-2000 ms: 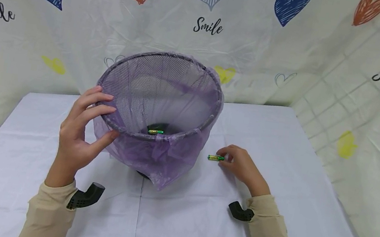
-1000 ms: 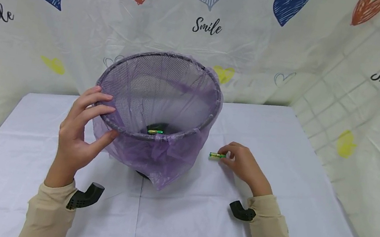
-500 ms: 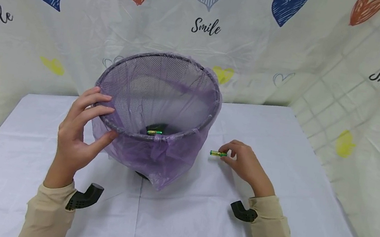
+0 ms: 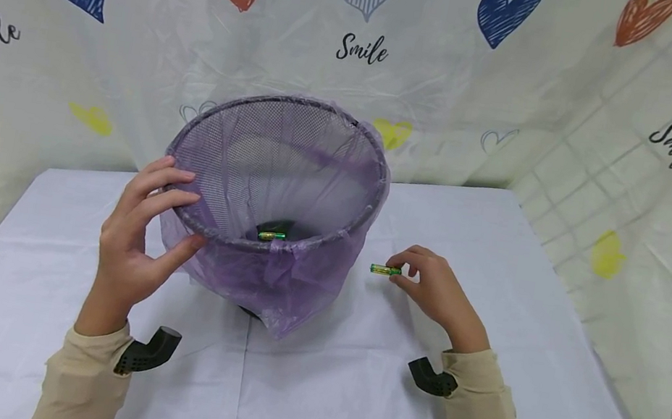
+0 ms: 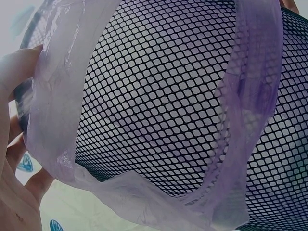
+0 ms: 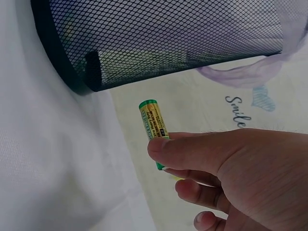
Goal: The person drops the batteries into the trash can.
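A black mesh wastebasket (image 4: 278, 156) lined with a thin purple plastic bag (image 4: 296, 291) leans toward the camera on the table. My left hand (image 4: 136, 236) grips its left rim, fingers over the edge and thumb on the near side. In the left wrist view the bag's folded-over edge (image 5: 57, 96) hangs across the mesh. Low inside the basket shows a green-and-gold battery (image 4: 271, 236). To the right of the basket, my right hand (image 4: 430, 283) pinches a second such battery (image 6: 154, 120) between thumb and fingers, its free end pointing left in the head view.
A white cloth covers the table (image 4: 305, 402). Behind it hangs a pale curtain (image 4: 283, 40) printed with hearts and the word Smile. Black curved mounts (image 4: 148, 352) sit on both wrists beside beige sleeves (image 4: 84, 382).
My right hand has shifted slightly up and away with the battery, mostly in the earlier part. The left hand keeps its grip on the rim.
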{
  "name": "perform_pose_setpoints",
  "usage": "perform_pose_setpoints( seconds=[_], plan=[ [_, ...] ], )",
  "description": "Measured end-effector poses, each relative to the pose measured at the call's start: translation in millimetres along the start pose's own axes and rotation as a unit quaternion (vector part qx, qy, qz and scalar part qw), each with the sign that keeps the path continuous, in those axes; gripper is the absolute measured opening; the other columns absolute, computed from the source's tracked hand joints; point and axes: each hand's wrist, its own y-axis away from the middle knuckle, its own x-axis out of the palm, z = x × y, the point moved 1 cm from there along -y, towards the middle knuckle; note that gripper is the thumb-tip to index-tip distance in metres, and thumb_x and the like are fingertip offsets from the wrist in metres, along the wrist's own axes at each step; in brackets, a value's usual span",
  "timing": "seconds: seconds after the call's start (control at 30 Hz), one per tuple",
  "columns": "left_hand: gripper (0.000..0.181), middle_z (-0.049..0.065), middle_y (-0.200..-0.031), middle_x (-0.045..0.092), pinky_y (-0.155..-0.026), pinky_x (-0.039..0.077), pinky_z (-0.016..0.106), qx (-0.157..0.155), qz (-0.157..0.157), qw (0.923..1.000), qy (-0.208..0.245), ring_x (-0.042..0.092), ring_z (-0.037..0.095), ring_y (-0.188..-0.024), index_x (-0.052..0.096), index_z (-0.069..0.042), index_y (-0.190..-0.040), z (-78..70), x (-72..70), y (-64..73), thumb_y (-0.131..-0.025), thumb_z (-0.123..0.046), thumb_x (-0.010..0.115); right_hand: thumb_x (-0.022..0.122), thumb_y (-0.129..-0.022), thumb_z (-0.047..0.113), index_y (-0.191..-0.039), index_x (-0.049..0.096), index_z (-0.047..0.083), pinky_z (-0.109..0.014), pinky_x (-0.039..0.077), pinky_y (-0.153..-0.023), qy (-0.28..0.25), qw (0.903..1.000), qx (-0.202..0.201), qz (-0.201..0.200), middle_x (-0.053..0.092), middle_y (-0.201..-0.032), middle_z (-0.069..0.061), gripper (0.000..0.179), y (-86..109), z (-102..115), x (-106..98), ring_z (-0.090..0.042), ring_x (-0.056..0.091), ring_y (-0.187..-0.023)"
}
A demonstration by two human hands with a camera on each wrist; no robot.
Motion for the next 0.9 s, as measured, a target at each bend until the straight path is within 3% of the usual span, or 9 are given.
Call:
perform_pose_setpoints(
  seconds=[0.57,0.9],
  plan=[
    [0.047,0.023,-0.115,0.062,-0.116,0.036,0.043,0.002,0.004,1.0000,-0.007,0.047,0.038,-0.129,0.063,0.012,-0.097,-0.5,0.0,0.5,-0.086,-0.033,0.073,0.077,-0.080,0.005,-0.099,0.071,0.014,-0.034,0.049,-0.065,-0.009,0.9980,-0.044,-0.045,0.068,-0.096,0.002,0.022,6.7,16.5,-16.0,-0.016,0.053,-0.077],
    [0.047,0.023,-0.115,0.062,-0.116,0.037,0.044,0.004,-0.001,1.0000,-0.006,0.048,0.038,-0.129,0.063,0.012,-0.096,2.3,-0.4,1.5,-0.085,-0.032,0.074,0.078,-0.078,0.004,-0.098,0.071,0.016,-0.023,0.043,-0.061,-0.005,0.9932,-0.072,-0.091,0.067,-0.095,0.005,0.024,8.7,24.2,-26.4,-0.011,0.050,-0.075]
  ],
)
